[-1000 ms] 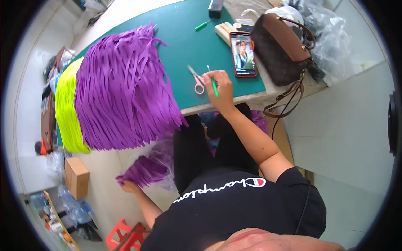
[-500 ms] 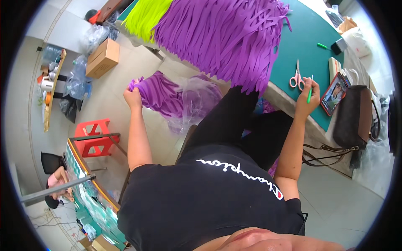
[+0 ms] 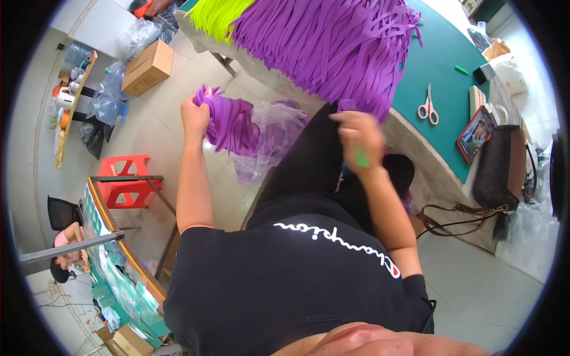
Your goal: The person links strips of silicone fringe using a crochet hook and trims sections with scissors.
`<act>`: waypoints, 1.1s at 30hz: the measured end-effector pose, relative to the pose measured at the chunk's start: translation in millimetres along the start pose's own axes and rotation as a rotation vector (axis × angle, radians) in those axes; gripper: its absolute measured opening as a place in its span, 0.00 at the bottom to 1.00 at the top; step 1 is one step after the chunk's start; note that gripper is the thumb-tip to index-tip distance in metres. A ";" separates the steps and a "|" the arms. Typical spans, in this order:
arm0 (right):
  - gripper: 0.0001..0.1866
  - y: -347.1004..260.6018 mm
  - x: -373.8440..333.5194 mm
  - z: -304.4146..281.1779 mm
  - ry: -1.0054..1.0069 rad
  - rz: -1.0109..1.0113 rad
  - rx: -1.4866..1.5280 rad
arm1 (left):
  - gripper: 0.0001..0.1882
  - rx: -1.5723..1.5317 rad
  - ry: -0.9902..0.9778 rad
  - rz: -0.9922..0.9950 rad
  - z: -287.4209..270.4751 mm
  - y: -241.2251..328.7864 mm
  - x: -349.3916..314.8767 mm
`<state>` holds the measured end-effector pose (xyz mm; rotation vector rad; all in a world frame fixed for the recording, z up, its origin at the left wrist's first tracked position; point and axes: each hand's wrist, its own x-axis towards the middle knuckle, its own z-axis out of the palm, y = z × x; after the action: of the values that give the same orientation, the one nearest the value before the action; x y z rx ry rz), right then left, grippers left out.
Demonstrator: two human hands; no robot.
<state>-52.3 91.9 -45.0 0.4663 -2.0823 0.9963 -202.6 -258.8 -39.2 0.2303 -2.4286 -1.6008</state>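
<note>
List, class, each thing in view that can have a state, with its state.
Left hand: closed on purple strips
Right hand: blurred, green tool against it, grip unclear
Scissors: put down, blades apparently closed
Phone: screen lit
Cardboard box: looks shut
Handbag: flap looks closed
Purple pile: draped over the table edge

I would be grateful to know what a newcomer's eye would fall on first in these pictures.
Most likely the big heap of purple strips hanging over the near edge of the green-topped table, with bright yellow-green strips at its left. Next might come the left hand, gripping a purple bunch above the floor, and the blurred right hand, holding a green object.
</note>
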 end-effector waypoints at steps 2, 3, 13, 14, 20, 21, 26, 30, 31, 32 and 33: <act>0.11 -27.4 -1.4 60.6 -0.205 0.468 0.325 | 0.10 -0.063 -0.078 0.075 -4.2 36.5 -16.4; 0.15 -29.6 -9.1 90.7 -0.209 0.658 0.474 | 0.09 -0.130 -0.161 0.150 -3.6 54.3 -23.9; 0.22 -51.3 16.2 1.0 -0.200 0.936 0.881 | 0.32 0.082 -1.077 0.187 -49.1 78.8 -16.4; 0.23 -46.4 6.3 -27.5 -0.307 0.878 0.636 | 0.30 0.046 -1.077 0.086 -51.9 65.2 -2.7; 0.22 -32.5 -71.3 -123.8 -0.502 0.917 0.066 | 0.23 -0.171 -0.701 0.019 -42.4 29.2 22.6; 0.22 -35.5 -81.1 -128.0 -0.426 0.926 0.080 | 0.21 -0.247 -0.682 0.030 -37.6 27.9 24.1; 0.21 -46.1 -104.3 -135.3 -0.161 0.914 -0.020 | 0.23 -0.040 -0.646 0.085 0.9 -25.6 36.3; 0.22 -47.1 -106.5 -138.2 -0.055 0.885 -0.130 | 0.32 0.954 -0.424 0.516 50.6 -132.3 -2.4; 0.22 -50.4 -107.7 -141.6 -0.035 0.898 -0.151 | 0.28 1.063 -0.717 0.398 63.8 -127.6 -22.0; 0.22 -54.9 -106.1 -145.9 -0.014 0.876 -0.218 | 0.28 1.167 -1.007 0.271 74.1 -121.3 -41.0; 0.22 -57.3 -105.2 -149.8 0.000 0.850 -0.279 | 0.33 1.149 -1.167 0.207 75.8 -119.9 -63.2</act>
<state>121.6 172.4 -37.3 -0.6187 -2.4029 1.1117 -161.2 -223.1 -184.5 -1.0201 -3.7043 0.0930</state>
